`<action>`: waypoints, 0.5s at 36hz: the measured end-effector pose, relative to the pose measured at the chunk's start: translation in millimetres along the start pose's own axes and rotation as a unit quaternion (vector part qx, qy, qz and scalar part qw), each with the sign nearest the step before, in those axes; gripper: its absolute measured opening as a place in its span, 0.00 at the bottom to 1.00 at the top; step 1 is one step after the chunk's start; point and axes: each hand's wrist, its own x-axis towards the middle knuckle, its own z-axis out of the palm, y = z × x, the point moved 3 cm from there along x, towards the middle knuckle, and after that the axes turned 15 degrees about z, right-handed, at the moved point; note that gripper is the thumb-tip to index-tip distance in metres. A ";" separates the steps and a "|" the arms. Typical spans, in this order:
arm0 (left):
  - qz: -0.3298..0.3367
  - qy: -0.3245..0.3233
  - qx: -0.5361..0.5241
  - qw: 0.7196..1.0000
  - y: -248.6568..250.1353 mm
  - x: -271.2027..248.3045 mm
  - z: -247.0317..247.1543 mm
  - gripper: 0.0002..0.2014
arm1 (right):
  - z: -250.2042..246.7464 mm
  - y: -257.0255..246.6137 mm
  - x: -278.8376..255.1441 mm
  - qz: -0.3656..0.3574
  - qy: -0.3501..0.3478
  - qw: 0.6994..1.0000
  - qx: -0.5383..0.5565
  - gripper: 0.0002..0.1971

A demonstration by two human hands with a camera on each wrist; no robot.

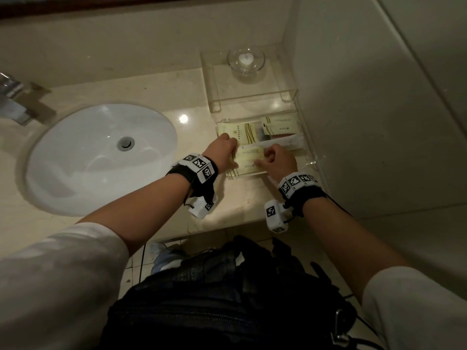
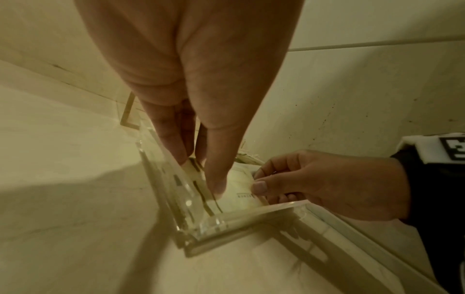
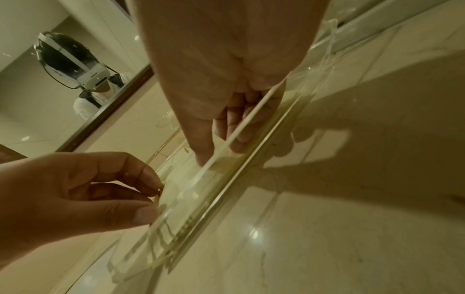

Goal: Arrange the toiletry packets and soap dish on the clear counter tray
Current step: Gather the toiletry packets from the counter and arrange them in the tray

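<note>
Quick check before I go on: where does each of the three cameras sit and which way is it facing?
Head: worn high, facing down at clear tray and sink; both forearms show.
Left wrist: looks along left hand onto front packet; right hand shows.
Right wrist: looks along right hand toward mirror; left hand shows.
Shared: both hands, tray, packet.

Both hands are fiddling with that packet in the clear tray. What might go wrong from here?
Both the left hand and right hand pinch one packet, so opposite pulls might crease or tear it. The tray sits near the counter edge; a shove might slide it off. Sliding the packet may disturb the packets behind.
</note>
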 end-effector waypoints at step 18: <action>-0.001 -0.016 0.018 1.000 3.4 1.5 -3.9 0.21 | -2.4 3.2 1.7 0.000 0.000 1.000 0.014 0.13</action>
